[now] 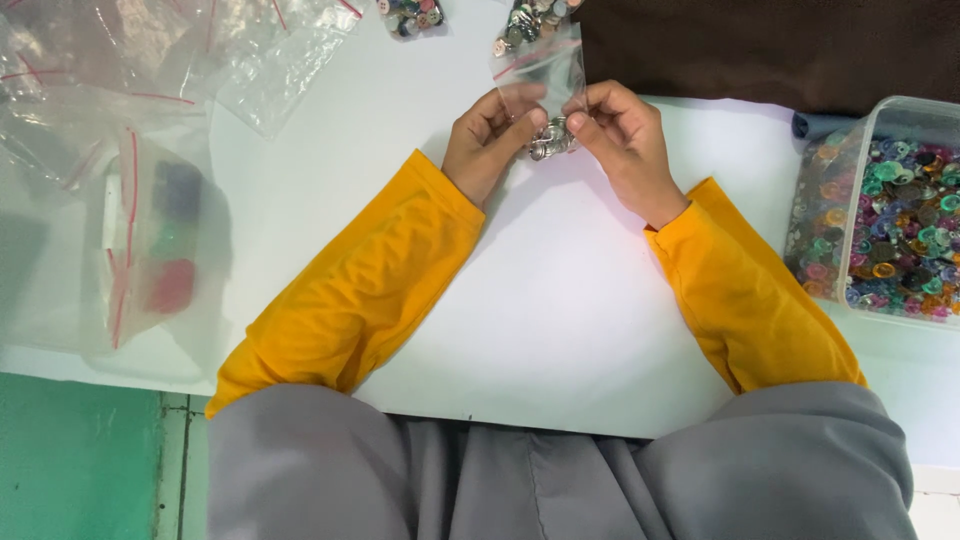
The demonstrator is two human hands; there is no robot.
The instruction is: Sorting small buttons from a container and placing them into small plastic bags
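Observation:
My left hand (487, 140) and my right hand (621, 135) both pinch a small clear zip bag (545, 75) with a red strip near its mouth, holding it over the white table (560, 300). The bag's lower end, between my fingers, holds several small silvery buttons (551, 142). Yellow sleeves cover both forearms.
A clear plastic tub (880, 215) full of several coloured buttons stands at the right edge. A heap of empty clear zip bags (120, 120) lies at the left. Small filled bags of buttons (410, 15) lie at the far edge, beside a dark brown cloth (770, 45).

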